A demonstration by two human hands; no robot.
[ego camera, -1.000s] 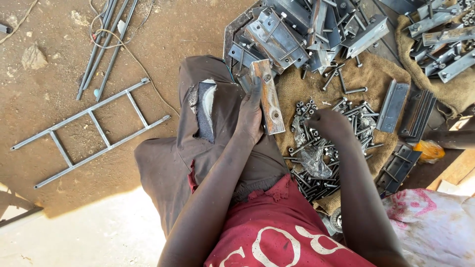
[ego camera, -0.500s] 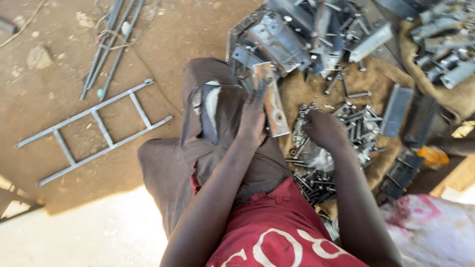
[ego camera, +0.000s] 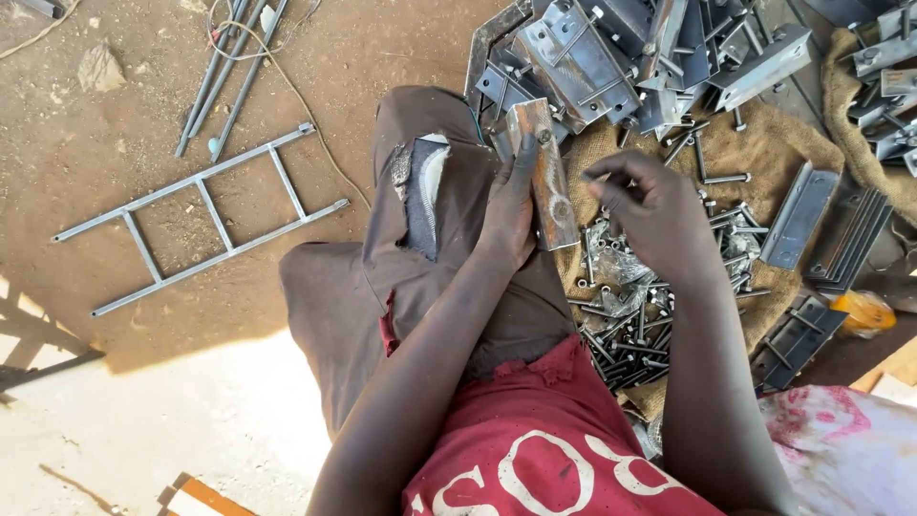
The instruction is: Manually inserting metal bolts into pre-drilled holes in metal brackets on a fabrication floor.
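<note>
Right hand (ego camera: 650, 210) raised, fingertips' contents hidden

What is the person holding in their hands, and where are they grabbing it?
The left hand grips a rusty metal bracket along its left edge. The right hand pinches something too small to identify.

Ground (ego camera: 191, 124): bare brown packed dirt, sunlit at the lower left. Laid directly on it: one ladder-shaped frame (ego camera: 205, 218) of grey metal bars, flat, at the left; a bundle of thin metal rods (ego camera: 224, 72) with a loose cord, at the upper left; one stone (ego camera: 98, 69) near the top left corner; a sheet of burlap sacking (ego camera: 755, 153), spread at the right. On the sacking are heaped grey steel brackets (ego camera: 611, 53), a pile of bolts (ego camera: 640, 306), and dark flat steel plates (ego camera: 800, 215) near its right edge.
</note>
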